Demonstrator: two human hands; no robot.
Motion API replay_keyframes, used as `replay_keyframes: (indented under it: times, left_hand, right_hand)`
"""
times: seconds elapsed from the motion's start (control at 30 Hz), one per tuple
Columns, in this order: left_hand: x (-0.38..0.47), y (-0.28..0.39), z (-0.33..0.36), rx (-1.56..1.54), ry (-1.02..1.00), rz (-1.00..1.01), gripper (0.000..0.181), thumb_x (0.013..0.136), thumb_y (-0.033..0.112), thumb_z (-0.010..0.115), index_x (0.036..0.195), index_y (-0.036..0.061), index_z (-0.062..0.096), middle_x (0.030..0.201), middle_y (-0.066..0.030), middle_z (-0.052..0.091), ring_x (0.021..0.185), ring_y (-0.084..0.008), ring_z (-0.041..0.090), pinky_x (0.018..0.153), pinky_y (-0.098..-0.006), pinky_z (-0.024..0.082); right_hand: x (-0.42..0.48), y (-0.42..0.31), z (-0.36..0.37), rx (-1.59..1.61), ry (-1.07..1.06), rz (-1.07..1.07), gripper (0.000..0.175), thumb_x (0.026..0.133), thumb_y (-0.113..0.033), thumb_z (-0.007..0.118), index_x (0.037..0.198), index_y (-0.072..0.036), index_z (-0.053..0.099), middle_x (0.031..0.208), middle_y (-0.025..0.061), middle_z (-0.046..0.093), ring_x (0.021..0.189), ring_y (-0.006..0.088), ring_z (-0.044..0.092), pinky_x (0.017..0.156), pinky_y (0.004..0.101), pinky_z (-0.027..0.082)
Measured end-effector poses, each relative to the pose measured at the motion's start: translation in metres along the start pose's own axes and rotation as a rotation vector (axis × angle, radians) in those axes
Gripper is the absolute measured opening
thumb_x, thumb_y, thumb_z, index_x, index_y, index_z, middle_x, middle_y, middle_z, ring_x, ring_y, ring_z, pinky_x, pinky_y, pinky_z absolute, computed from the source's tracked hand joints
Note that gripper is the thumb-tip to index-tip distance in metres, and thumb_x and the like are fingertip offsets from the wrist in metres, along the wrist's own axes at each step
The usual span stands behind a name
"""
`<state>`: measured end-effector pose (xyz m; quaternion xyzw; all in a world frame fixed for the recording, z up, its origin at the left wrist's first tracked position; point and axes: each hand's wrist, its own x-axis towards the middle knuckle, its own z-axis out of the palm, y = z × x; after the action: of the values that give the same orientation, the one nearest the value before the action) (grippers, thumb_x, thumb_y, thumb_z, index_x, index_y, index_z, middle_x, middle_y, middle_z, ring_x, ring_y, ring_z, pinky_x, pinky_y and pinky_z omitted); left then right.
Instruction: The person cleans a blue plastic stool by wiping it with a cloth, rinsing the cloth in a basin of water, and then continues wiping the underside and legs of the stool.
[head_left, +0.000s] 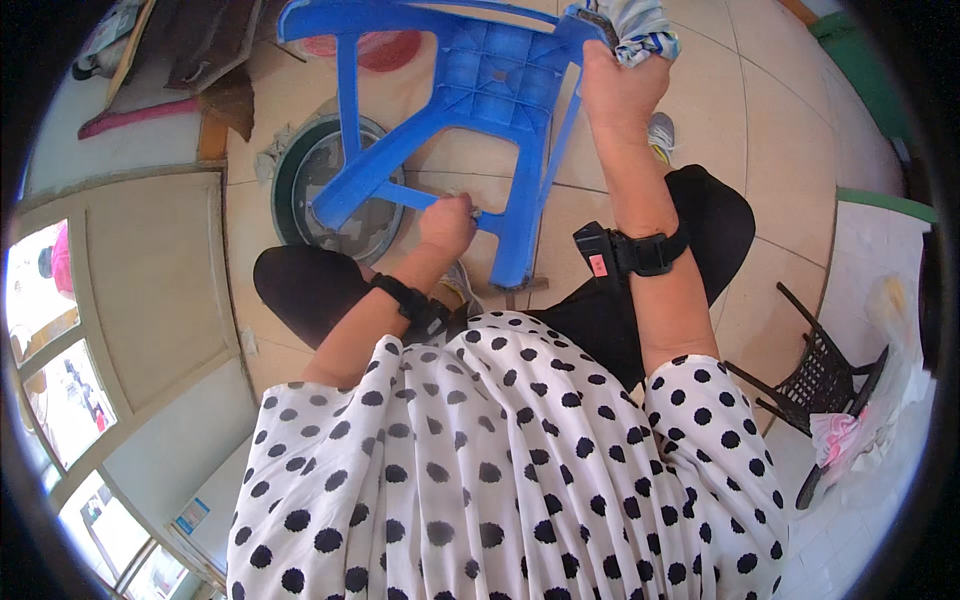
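Note:
A blue plastic stool or small chair (499, 82) is tipped over before me, with its ribbed underside showing. My left hand (448, 223) is closed around the crossbar between two of its legs. At the top, my right hand (626, 84) clutches a bunched white cloth with blue and green markings (645, 36) against a corner of the blue plastic. Its fingers are partly hidden by the cloth. Black straps with small devices sit on both forearms.
A round tub with a dark green rim (285, 180) stands on the tiled floor behind the stool's legs. Lower right is a black plastic chair (825, 375) with a pink and white cloth (834, 433). A panelled door (154, 292) is at the left. Something red lies beyond the stool.

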<state>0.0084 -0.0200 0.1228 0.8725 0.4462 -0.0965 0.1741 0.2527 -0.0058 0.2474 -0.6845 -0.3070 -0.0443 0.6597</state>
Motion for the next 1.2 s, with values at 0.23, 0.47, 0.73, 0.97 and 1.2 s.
replay_keyframes:
  times: [0.23, 0.47, 0.73, 0.97, 1.2]
  left_hand:
    - [0.017, -0.053, -0.014, 0.162, 0.122, -0.144, 0.015, 0.071, 0.020, 0.057, 0.075, 0.0053, 0.058, 0.073, -0.0163, 0.061, 0.068, -0.0352, 0.059, 0.059, -0.0437, 0.049]
    - [0.005, -0.051, -0.015, 0.127, -0.031, -0.134, 0.012, 0.071, 0.013, 0.055, 0.078, 0.0075, 0.063, 0.081, -0.0161, 0.062, 0.076, -0.0303, 0.061, 0.063, -0.0410, 0.050]
    - [0.000, -0.009, 0.007, 0.118, -0.098, -0.085, 0.013, 0.071, 0.013, 0.054, 0.077, 0.0060, 0.063, 0.080, -0.0149, 0.062, 0.076, -0.0309, 0.062, 0.064, -0.0410, 0.050]
    - [0.006, -0.107, -0.050, 0.286, 0.146, -0.175, 0.015, 0.072, 0.012, 0.054, 0.086, 0.0093, 0.059, 0.088, -0.0138, 0.058, 0.078, -0.0328, 0.059, 0.066, -0.0415, 0.049]
    - [0.029, -0.148, -0.119, -0.170, 0.395, -0.025, 0.019, 0.065, 0.004, 0.063, 0.084, 0.0026, 0.059, 0.090, -0.0129, 0.056, 0.082, -0.0295, 0.056, 0.070, -0.0349, 0.045]
  right_hand:
    - [-0.002, -0.003, 0.001, 0.086, -0.034, 0.024, 0.034, 0.060, -0.006, 0.059, 0.088, 0.003, 0.041, 0.078, 0.0137, 0.054, 0.073, 0.0246, 0.054, 0.069, 0.0317, 0.043]
    - [-0.003, -0.011, -0.003, -0.020, 0.011, -0.070, 0.035, 0.060, -0.005, 0.057, 0.088, 0.003, 0.039, 0.073, 0.0183, 0.054, 0.072, 0.0361, 0.057, 0.067, 0.0372, 0.045]
    - [-0.007, -0.011, 0.005, 0.078, -0.006, -0.040, 0.029, 0.060, 0.000, 0.054, 0.087, -0.002, 0.043, 0.076, 0.0130, 0.053, 0.070, 0.0241, 0.053, 0.063, 0.0314, 0.043]
    - [0.001, 0.003, 0.003, 0.012, -0.015, -0.033, 0.033, 0.060, -0.008, 0.061, 0.088, 0.004, 0.046, 0.083, 0.0130, 0.055, 0.076, 0.0185, 0.053, 0.072, 0.0291, 0.042]
    - [0.017, 0.015, -0.014, 0.055, -0.044, -0.030, 0.032, 0.061, -0.005, 0.058, 0.091, 0.002, 0.051, 0.089, 0.0093, 0.059, 0.083, 0.0173, 0.056, 0.079, 0.0265, 0.041]
